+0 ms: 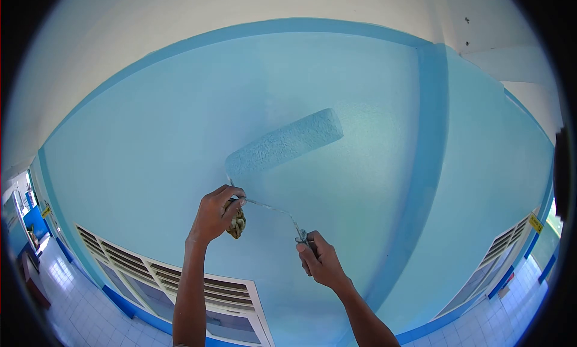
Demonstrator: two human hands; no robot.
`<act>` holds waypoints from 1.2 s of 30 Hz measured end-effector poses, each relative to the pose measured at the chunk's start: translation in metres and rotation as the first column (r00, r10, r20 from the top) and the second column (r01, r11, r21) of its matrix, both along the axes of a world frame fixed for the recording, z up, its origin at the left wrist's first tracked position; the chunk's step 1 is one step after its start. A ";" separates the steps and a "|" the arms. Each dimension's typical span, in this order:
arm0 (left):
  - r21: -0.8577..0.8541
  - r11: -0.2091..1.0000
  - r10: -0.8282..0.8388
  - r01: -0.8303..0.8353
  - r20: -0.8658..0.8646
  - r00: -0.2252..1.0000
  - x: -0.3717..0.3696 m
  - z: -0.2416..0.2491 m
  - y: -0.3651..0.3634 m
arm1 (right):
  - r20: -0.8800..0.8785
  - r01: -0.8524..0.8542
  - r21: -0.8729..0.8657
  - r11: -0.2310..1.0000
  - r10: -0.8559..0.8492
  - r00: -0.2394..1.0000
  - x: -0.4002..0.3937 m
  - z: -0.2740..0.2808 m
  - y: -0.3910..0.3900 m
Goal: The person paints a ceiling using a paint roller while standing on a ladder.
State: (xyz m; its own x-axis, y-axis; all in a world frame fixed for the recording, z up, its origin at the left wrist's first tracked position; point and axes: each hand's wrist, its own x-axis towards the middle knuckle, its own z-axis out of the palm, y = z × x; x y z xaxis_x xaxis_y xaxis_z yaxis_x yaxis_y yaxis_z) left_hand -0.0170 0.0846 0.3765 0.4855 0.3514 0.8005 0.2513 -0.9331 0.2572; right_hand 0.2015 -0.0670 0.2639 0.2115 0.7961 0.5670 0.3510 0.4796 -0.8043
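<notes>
A paint roller [285, 144] with a wide, light-blue, wet-looking nap is held up in front of the wall, its sleeve slanting up to the right. My right hand [324, 261] is closed around its handle [305, 239]. A thin, paint-smeared wire frame [267, 206] runs from the handle to the sleeve's left end. There my left hand [215, 215] pinches a crumpled, stained rag [237, 222] at the bend of the wire. Its fingertips partly hide the wire. Whether the sleeve touches the wall cannot be made out.
The light-blue wall [162, 118] has a darker blue band along its top and a darker vertical strip [421, 161] at right. Louvred windows [228, 293] sit low on the left, with another window [490, 269] at right. Pale floor tiles [84, 308] lie below.
</notes>
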 end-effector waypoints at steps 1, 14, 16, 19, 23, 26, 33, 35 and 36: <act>-0.007 1.000 0.003 -0.003 -0.006 1.000 -0.002 0.002 0.002 | 0.049 0.047 0.087 0.995 -0.052 0.997 -0.004 0.000 0.002; -0.213 0.977 0.096 0.006 0.466 0.880 0.009 0.118 0.035 | -0.255 -0.023 0.288 0.957 0.100 0.962 -0.062 0.093 0.116; -0.353 0.933 0.142 0.068 0.536 0.832 0.011 0.121 0.055 | -0.269 -0.011 0.305 0.952 0.097 0.958 -0.071 0.088 0.135; -0.416 0.906 0.147 0.080 0.486 0.862 0.009 0.107 0.069 | -0.306 0.020 0.311 0.950 0.081 0.948 -0.080 0.061 0.154; -0.496 0.867 0.171 0.049 0.390 0.905 0.008 0.065 0.076 | -0.364 0.014 0.279 0.960 0.092 0.927 -0.084 0.002 0.157; -0.583 0.810 0.189 0.065 0.365 0.912 0.004 0.026 0.071 | -0.398 0.017 0.225 0.974 0.076 0.914 -0.091 -0.048 0.157; -0.693 0.717 0.229 0.074 0.334 0.914 -0.001 -0.081 0.074 | -0.415 -0.024 0.095 0.995 0.061 0.908 -0.094 -0.158 0.139; -0.723 0.683 0.233 0.107 0.354 0.906 0.000 -0.112 0.071 | -0.458 -0.077 0.038 0.996 0.086 0.885 -0.092 -0.186 0.127; -0.728 0.678 0.237 0.105 0.351 0.906 0.000 -0.128 0.071 | -0.501 -0.130 -0.006 0.992 0.109 0.859 -0.092 -0.197 0.120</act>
